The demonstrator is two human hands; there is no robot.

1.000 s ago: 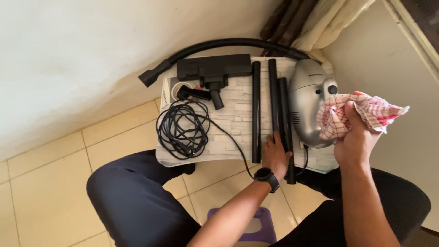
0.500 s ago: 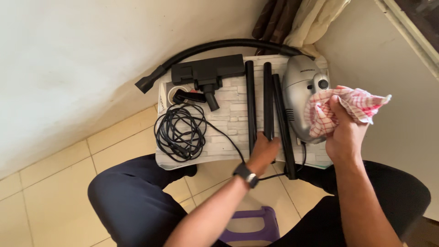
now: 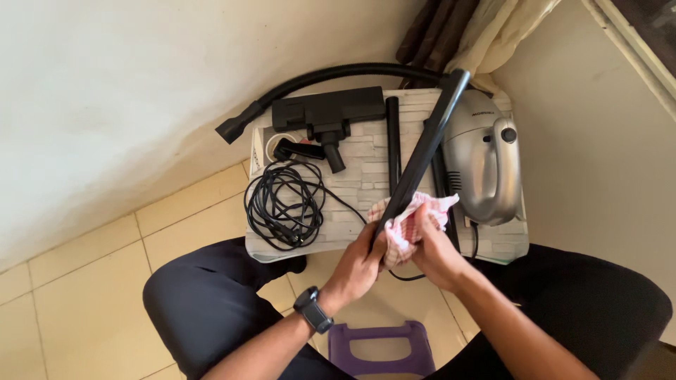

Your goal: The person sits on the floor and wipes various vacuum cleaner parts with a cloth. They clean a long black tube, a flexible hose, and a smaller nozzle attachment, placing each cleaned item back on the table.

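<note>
Left hand [image 3: 359, 264] has its fingers wrapped round the low end of a black tube [image 3: 422, 151], which slants up toward one o'clock. Right hand [image 3: 433, 250] clamps a red-checked cloth [image 3: 412, 218] against it, vacuum cleaner [image 3: 486, 165] at three o'clock.

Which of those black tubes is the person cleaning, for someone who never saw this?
Start at the silver vacuum on the stone-patterned board. Just left of it, one black tube slants upward off the board. Unlike the tubes lying flat, both hands grip its lower end, the right hand wrapping a red-checked cloth around it.

home | tiled floor [image 3: 77, 281] | curtain [image 3: 493, 32] | household vacuum cleaner [image 3: 486, 165] | plastic stool [image 3: 380, 348]
</note>
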